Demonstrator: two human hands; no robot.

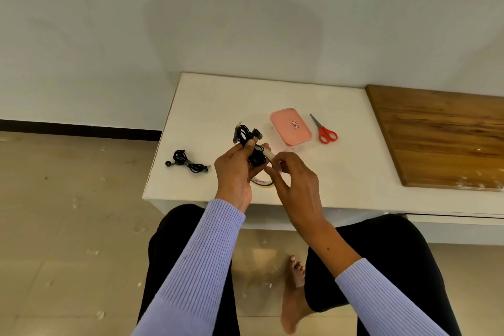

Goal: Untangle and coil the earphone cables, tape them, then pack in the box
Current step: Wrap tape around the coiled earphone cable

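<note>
My left hand (236, 169) grips a coiled black earphone cable (252, 144) above the white table. My right hand (293, 177) pinches a strip of clear tape (270, 157) against that coil. The tape roll (260, 182) lies on the table under my hands, mostly hidden. A second black earphone bundle (186, 162) lies on the table to the left, wrapped at its middle. The box with a pink lid (290, 127) stands shut behind my hands.
Red-handled scissors (324, 129) lie right of the box. A wooden board (441, 136) covers the table's right part. The white table (218, 101) ends at its left edge near the loose earphone bundle. My knees sit under the front edge.
</note>
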